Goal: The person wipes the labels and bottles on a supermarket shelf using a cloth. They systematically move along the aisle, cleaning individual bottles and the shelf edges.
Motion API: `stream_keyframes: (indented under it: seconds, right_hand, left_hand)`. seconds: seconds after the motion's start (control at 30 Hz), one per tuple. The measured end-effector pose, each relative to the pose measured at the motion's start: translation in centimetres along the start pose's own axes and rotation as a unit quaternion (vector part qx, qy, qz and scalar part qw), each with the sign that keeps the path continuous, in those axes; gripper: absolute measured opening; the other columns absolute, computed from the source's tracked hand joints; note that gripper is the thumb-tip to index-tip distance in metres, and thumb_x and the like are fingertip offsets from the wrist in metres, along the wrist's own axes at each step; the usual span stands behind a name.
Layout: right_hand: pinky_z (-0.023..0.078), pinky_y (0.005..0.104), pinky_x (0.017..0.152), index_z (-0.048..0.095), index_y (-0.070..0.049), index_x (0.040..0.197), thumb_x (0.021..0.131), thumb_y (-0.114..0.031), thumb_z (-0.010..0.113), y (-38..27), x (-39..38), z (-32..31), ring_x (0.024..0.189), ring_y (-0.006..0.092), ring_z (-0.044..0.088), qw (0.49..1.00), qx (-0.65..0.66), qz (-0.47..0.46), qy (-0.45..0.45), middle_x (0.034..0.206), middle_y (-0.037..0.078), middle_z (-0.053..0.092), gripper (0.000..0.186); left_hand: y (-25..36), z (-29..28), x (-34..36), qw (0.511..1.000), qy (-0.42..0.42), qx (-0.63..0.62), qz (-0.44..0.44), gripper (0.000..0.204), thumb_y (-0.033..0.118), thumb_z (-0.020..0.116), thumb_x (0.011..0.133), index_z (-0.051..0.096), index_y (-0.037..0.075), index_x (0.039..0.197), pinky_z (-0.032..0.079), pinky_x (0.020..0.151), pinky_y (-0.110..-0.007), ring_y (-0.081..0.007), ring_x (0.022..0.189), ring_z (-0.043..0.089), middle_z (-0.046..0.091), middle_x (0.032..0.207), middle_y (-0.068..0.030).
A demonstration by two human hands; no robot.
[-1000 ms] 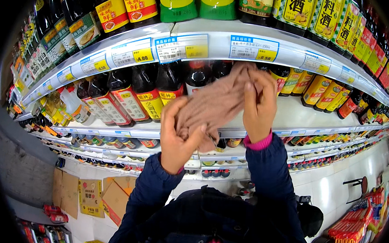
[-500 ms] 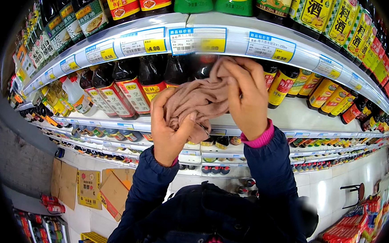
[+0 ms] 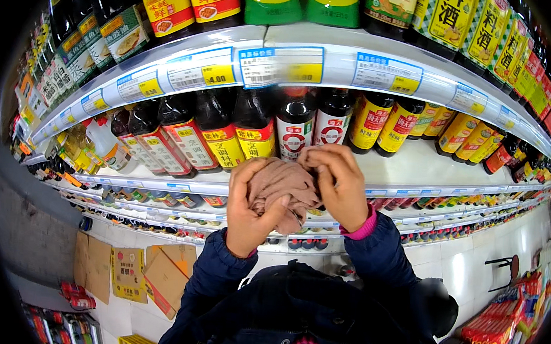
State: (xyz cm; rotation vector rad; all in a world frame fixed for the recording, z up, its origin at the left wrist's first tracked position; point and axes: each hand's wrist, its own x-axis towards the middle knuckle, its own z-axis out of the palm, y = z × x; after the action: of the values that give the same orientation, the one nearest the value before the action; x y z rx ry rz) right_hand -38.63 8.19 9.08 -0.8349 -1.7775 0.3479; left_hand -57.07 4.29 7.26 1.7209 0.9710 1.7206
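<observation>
A crumpled brownish-pink cloth [image 3: 280, 191] is bunched up between my two hands, in front of the middle shelf. My left hand [image 3: 251, 205] is closed round its left side, thumb across the front. My right hand [image 3: 338, 182] pinches its upper right part between thumb and fingers. Just behind the cloth stand dark sauce bottles: one with a white label [image 3: 295, 126] and red cap, and one with a yellow label [image 3: 254, 133] to its left. The cloth and my hands hide part of the shelf edge.
Above runs a curved shelf edge [image 3: 326, 71] with price tags, bearing several bottles. Yellow-labelled bottles [image 3: 374, 124] stand right of centre. Lower shelves hold more goods. Flattened cardboard [image 3: 167, 272] lies on the floor at left; a stool [image 3: 503, 268] and red boxes [image 3: 493, 321] are at right.
Both hands have come down and nearer with the cloth, away from the upper shelf edge. The cloth is bunched more tightly, and the bottles behind it show more.
</observation>
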Motion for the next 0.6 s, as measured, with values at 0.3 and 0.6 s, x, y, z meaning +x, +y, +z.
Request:
stream_keyframes:
  seconds: [0.3,0.6]
  right_hand:
    - [0.042,0.0285,0.097,0.039,0.002,0.135,0.094,-0.025,0.06,0.6,-3.3,-1.9,0.114,0.0155,0.051,0.93,0.337,0.146,-0.03,0.124,0.012,0.052,0.054]
    - [0.042,0.0297,0.096,0.047,0.001,0.127,0.093,-0.015,0.06,1.9,-3.8,-4.5,0.113,0.016,0.052,0.935,0.311,0.151,0.076,0.125,0.011,0.054,0.04]
  left_hand:
    - [-0.1,5.6,0.7,0.995,-0.094,0.002,0.04,0.057,0.0,0.069,0.075,0.046,-0.001,0.126,0.039,0.1,-0.036,-0.028,0.117,0.048,0.045,0.124,-0.0165]
    - [-0.8,9.1,0.1,0.988,-0.125,-0.089,-0.017,0.062,0.0,0.069,0.076,0.039,-0.002,0.131,0.039,0.099,-0.035,-0.0265,0.117,0.048,0.043,0.125,-0.016]
